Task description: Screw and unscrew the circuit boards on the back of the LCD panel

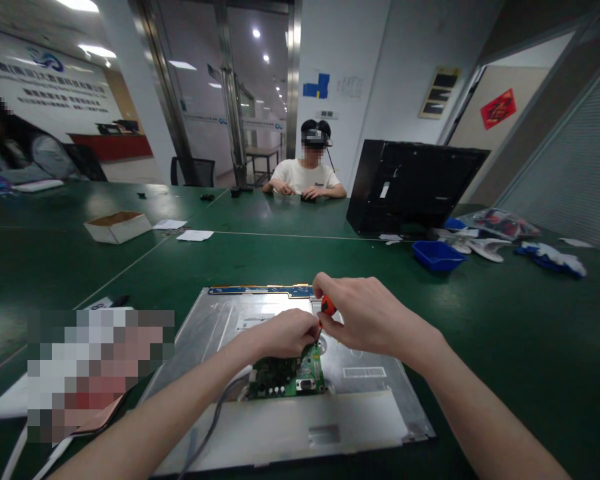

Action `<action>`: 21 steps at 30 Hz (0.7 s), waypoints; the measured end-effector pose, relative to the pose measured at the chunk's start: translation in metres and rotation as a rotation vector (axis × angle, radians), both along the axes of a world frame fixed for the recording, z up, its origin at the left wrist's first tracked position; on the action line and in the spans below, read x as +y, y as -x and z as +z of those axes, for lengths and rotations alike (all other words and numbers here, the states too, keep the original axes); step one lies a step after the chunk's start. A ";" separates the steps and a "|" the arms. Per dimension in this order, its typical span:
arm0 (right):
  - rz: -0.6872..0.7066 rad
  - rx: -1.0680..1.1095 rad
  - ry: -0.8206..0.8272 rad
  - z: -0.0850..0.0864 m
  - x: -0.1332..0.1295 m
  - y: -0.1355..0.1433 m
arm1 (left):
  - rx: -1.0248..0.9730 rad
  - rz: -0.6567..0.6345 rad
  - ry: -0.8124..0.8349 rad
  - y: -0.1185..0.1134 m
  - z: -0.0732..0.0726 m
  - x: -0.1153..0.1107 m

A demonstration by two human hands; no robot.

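A metal display panel (350, 417) lies flat on the table in front of me, with a green circuit board (310, 367) on its middle. My right hand (360, 313) is closed around the orange handle of a screwdriver (327, 305), whose shaft points down at the board's upper right corner. Close against the shaft, my left hand (293, 331) has its fingers pinched together above the board; whether they grip the shaft or a small part is hidden. A blue strip board (260, 291) runs along the panel's far edge. A grey cable (215, 420) trails from the green board toward me.
A blurred item (100, 373) with white cables lies to the left. Farther off stand a cardboard box (119, 228), a blue tray (437, 255) and a large black monitor housing (415, 187). Gloves (553, 259) lie at right. Another person (307, 175) sits across the table.
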State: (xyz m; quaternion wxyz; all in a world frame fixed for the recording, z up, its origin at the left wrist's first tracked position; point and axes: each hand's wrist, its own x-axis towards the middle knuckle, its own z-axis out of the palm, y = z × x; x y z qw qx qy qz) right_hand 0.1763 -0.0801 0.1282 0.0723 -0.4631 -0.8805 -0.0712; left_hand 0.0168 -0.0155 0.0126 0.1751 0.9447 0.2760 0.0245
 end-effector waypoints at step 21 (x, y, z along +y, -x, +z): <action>-0.057 -0.075 -0.068 -0.002 0.003 -0.001 | -0.010 -0.011 0.055 0.002 0.007 -0.001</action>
